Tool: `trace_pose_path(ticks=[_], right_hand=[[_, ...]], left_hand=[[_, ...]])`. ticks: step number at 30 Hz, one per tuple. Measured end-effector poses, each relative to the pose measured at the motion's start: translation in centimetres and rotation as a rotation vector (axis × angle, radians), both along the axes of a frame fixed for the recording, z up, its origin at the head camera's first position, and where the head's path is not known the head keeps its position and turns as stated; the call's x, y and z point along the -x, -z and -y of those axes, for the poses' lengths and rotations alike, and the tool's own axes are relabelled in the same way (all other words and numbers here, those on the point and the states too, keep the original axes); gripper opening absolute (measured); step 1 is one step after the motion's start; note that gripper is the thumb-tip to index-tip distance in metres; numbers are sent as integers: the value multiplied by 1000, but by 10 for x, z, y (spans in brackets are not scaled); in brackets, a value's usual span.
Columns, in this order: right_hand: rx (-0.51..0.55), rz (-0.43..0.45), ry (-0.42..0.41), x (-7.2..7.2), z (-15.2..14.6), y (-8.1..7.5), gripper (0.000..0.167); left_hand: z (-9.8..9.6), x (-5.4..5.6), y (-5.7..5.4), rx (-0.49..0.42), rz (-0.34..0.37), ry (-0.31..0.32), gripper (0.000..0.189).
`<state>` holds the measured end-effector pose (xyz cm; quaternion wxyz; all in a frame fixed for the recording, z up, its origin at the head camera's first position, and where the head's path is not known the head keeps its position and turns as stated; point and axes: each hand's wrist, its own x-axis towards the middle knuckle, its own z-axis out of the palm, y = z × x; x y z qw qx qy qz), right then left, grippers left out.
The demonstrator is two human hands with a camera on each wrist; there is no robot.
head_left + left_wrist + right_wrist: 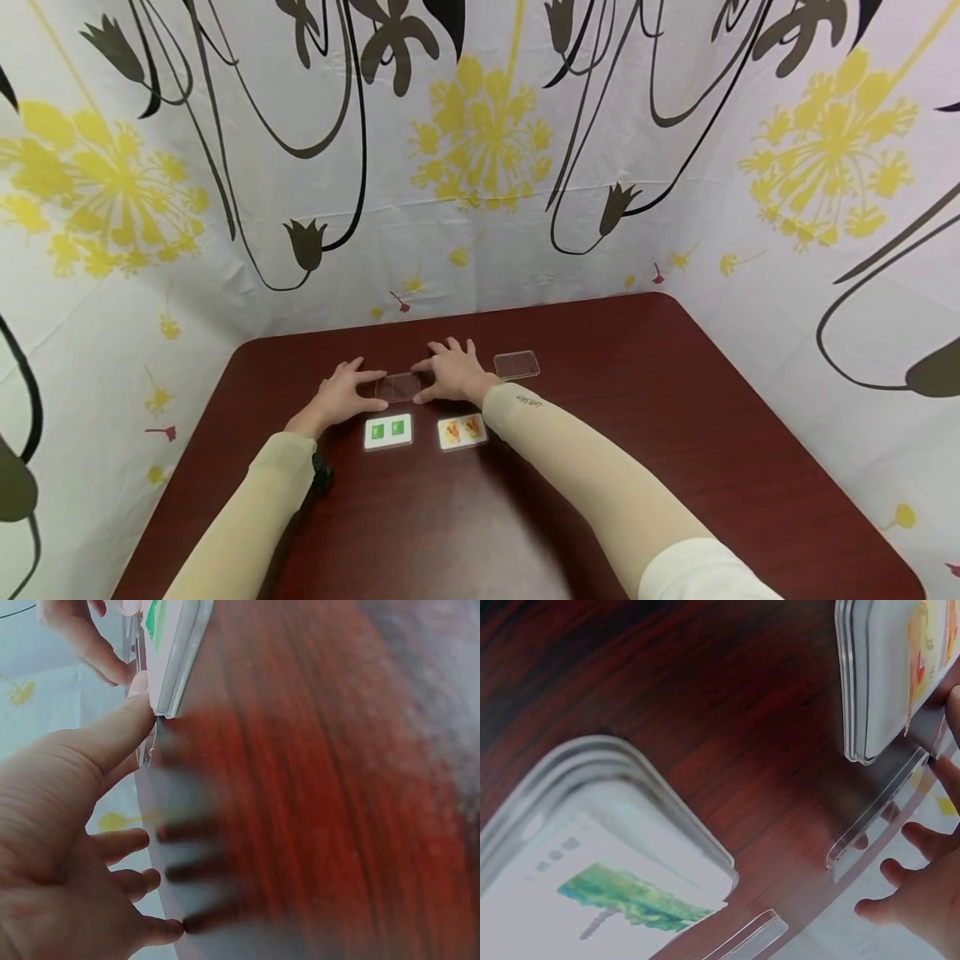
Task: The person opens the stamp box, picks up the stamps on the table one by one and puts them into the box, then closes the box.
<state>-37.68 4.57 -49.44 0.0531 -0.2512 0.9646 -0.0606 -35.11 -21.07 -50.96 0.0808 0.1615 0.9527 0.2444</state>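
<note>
My left hand (339, 400) and right hand (453, 375) face each other across a thin clear plastic tray (399, 387) lying on the table. The left thumb and forefinger grip its left end; the right thumb and forefinger hold its right end. The other fingers of both hands are spread. Just in front lies a white card case with two green pictures (387, 431), close to the left thumb. To its right sits a case with two orange pictures (462, 432). The right wrist view shows another case with a green tree picture (630, 900), hidden by my right forearm in the head view.
Another clear tray (517, 365) lies to the right of my right hand. A further clear tray (877, 817) shows beside the orange case in the right wrist view. The dark red table (675, 450) ends at a patterned fabric wall (480, 258).
</note>
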Motion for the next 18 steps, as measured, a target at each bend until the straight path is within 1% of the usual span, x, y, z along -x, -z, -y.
trace_pose_path(ticks=[5,10,14,18], right_hand=[[13,-22,-10,-2,1,-1,64],[9,-47,-23,-3,2,0,62],[-24,-73,-39,-2,3,2,63],[-59,-121,-90,-1,3,3,62]], left_hand=[[-1,1,1,-3,8,-4,68],[-2,0,0,4,-9,1,65],[-4,-4,-3,45,-46,22,64],[-7,-6,-5,90,-107,56,61]])
